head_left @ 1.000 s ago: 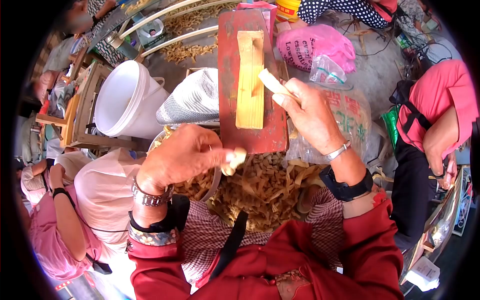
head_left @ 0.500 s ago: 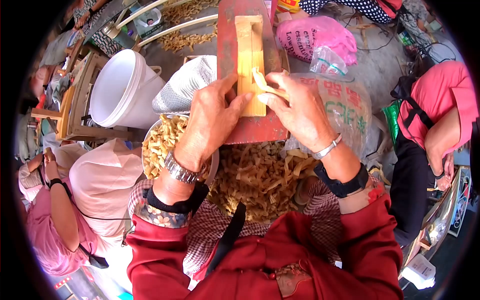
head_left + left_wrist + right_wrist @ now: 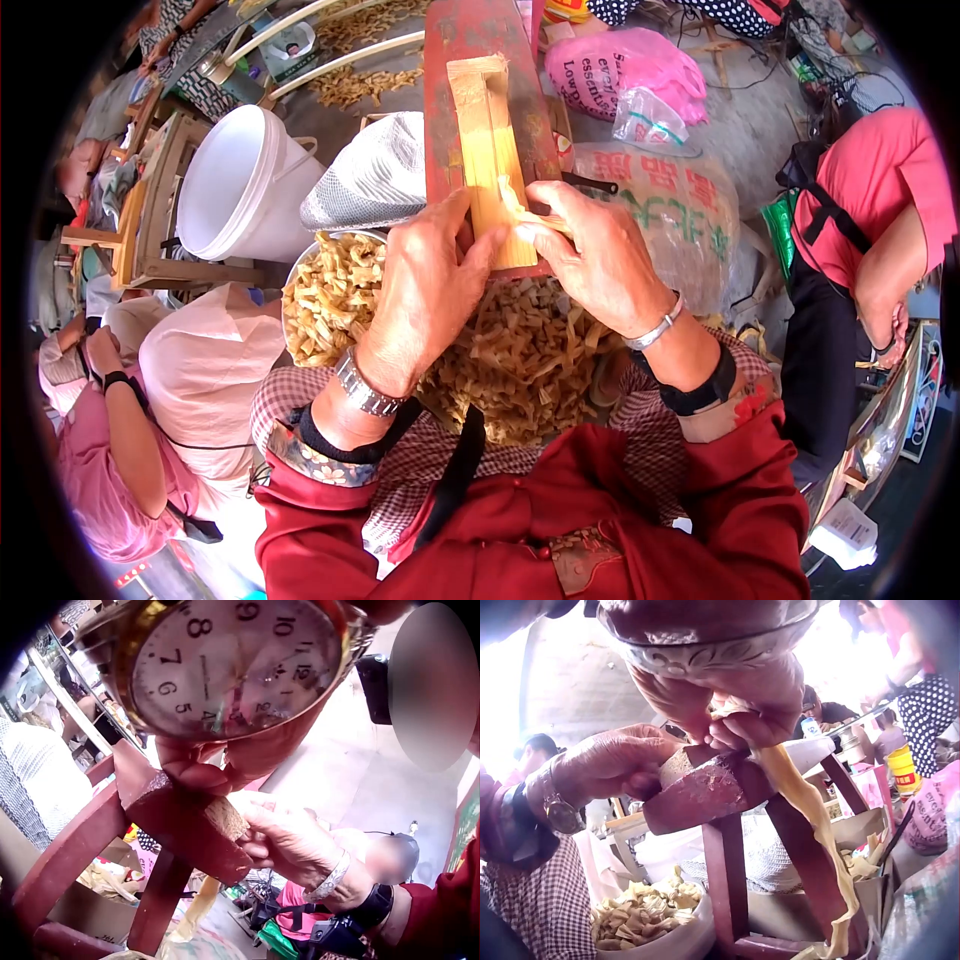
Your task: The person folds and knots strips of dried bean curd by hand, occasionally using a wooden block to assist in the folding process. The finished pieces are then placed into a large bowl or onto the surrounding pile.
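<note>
A long yellow wooden block (image 3: 485, 130) lies along the red bench (image 3: 440, 120). The left hand (image 3: 425, 270) rests at the block's near left side, its thumb on the near end. From the right, the right hand (image 3: 600, 250) pinches a pale yellowish strip (image 3: 512, 192) against the block. In the right wrist view the strip (image 3: 810, 802) hangs from the right hand (image 3: 742, 705) down past the bench legs, while the left hand (image 3: 622, 754) touches the block's end (image 3: 676, 769).
A bowl of folded yellow pieces (image 3: 335, 290) sits left of the bench, with a white bucket (image 3: 230, 180) beyond. More pieces (image 3: 520, 370) are heaped below the bench. A clear printed bag (image 3: 680, 220) and a pink bag (image 3: 635, 75) are at the right. Other people sit on both sides.
The left hand has let go of a small yellow piece and moved from above the bowl onto the block. The right hand has lowered the strip to the block's near end.
</note>
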{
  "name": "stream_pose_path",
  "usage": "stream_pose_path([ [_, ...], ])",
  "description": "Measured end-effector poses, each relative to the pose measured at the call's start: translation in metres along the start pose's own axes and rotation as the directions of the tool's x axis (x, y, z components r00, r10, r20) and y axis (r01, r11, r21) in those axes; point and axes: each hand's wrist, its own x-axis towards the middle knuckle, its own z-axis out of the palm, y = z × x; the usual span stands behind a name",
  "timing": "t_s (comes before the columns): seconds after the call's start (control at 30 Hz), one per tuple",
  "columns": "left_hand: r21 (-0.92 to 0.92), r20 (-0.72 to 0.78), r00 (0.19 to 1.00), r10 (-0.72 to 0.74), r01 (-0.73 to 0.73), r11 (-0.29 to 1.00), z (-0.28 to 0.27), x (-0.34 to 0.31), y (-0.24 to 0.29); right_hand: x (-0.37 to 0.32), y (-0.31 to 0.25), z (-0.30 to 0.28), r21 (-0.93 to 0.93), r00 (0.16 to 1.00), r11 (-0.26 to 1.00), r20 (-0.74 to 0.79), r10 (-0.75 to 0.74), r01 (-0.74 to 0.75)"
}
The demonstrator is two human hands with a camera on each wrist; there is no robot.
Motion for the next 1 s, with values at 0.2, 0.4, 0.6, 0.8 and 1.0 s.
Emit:
stream_pose_path([
  [0.2,-0.277,-0.069,0.994,-0.086,0.063,0.959,0.000,-0.009,-0.005,-0.005,0.003,-0.006,0.124,0.999,0.992,-0.012,-0.035,0.036],
  [0.4,-0.515,0.432,0.860,-0.273,0.484,0.708,-0.022,-0.036,0.014,-0.023,-0.014,-0.026,0.344,0.994,0.939,0.108,-0.018,-0.020],
  [0.6,-0.628,0.752,0.626,-0.207,0.775,0.065,0.019,-0.079,0.001,-0.069,-0.054,-0.001,0.495,0.911,0.853,0.252,-0.325,0.168],
  [0.8,-0.652,0.746,0.619,-0.245,0.754,-0.081,0.029,-0.078,0.000,-0.116,-0.062,0.031,0.541,0.837,0.841,0.458,-0.301,0.007],
  [1.0,-0.715,0.674,0.707,-0.213,0.697,0.051,0.019,-0.081,0.001,-0.095,-0.051,0.011,0.510,0.997,0.860,-0.080,0.017,0.026],
])
